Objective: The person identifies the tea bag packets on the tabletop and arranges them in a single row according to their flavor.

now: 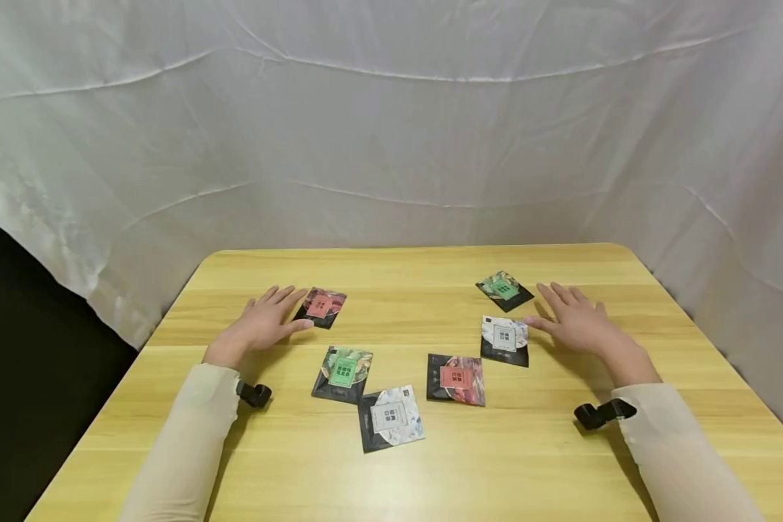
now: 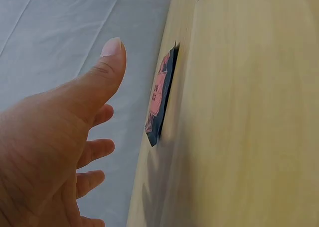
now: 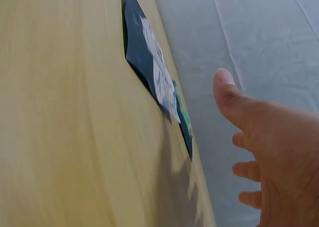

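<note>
My left hand [image 1: 264,324] hovers over the table's left side with its fingers spread and nothing in its grasp. Just right of it lies a red-labelled black sachet [image 1: 322,306], also visible in the left wrist view beyond the thumb. On the other side my right hand [image 1: 576,322] is held above the wood, fingers spread and holding nothing. Its thumb points toward a white-labelled sachet [image 1: 504,339], and a green-labelled sachet [image 1: 505,290] lies beyond its fingertips. In the right wrist view the white-labelled sachet [image 3: 149,55] partly covers the green one.
Nearer the front lie another green sachet [image 1: 342,373], a second white sachet [image 1: 390,418] and a second red sachet [image 1: 457,379]. The green and white ones meet at a corner. A pale curtain [image 1: 391,145] hangs behind the wooden table [image 1: 391,486].
</note>
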Demonstrator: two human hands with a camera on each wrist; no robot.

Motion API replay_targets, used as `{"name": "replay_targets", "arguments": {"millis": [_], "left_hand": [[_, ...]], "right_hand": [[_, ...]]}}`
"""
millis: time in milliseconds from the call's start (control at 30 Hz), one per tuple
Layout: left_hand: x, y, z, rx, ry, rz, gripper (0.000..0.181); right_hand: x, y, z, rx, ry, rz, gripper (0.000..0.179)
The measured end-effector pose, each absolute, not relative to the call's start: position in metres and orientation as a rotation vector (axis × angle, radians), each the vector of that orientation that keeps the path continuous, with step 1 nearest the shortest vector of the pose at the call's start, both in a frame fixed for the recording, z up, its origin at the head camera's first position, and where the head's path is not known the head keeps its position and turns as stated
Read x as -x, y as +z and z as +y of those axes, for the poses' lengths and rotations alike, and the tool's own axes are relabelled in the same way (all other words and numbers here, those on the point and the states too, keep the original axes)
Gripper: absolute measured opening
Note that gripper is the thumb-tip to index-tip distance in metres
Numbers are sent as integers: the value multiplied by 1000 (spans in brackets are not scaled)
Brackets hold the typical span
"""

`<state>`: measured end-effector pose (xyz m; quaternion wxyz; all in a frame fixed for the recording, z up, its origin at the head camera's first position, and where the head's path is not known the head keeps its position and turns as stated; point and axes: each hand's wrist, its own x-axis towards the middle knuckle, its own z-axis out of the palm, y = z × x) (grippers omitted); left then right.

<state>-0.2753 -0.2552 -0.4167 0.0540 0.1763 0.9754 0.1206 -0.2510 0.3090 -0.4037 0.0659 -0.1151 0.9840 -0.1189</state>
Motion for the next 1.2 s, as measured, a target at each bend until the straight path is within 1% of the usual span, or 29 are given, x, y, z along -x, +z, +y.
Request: {"name": "replay_targets", "arguments": {"millis": [233, 433, 567, 767, 1033, 1200], "left_hand": [[283, -416, -251, -619, 388, 2971, 81], [291, -418, -248, -658, 484, 2941, 78], [293, -420, -243, -681, 541, 2926, 77], [298, -423, -236, -721, 568, 2925, 70], [302, -426, -231, -818, 576, 2931, 64], [303, -428, -226, -859, 554, 2887, 60]], "right_hand": [[250, -403, 293, 569, -440, 3002, 87], [246, -404, 280, 648, -492, 2986, 87], [240, -404, 271, 680, -508, 2981, 83], [233, -402, 255, 716, -509, 2983, 78], [224, -400, 235, 913, -507, 2983, 78], [215, -399, 224, 1000, -495, 2966, 71]]}}
